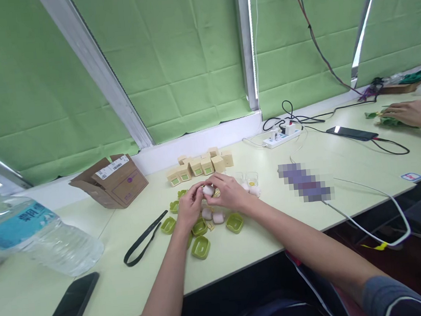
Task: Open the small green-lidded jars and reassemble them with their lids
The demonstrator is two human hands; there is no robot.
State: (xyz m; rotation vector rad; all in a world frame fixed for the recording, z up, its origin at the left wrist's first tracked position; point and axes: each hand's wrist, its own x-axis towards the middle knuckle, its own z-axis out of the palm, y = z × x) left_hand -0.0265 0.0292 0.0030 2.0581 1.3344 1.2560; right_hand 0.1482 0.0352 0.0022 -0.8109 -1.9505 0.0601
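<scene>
My left hand (189, 210) and my right hand (229, 191) meet over the table, fingers pinched together on a small white rounded piece (208, 190). Beneath and around them lie several green square trays (235, 222), with one more (200, 247) nearer the table's edge, and a few pale pink-white pieces (218, 218). Just beyond the hands stand small clear cups (251, 178). A row of small tan boxes with green labels (196, 166) stands farther back.
An open cardboard box (111, 181) sits at back left, a water bottle (36, 234) and a dark phone (67, 313) at near left, a black strap (144, 238) beside the trays. A power strip (280, 136), cables and a phone (352, 133) lie at right, where another person's hand (407, 113) works.
</scene>
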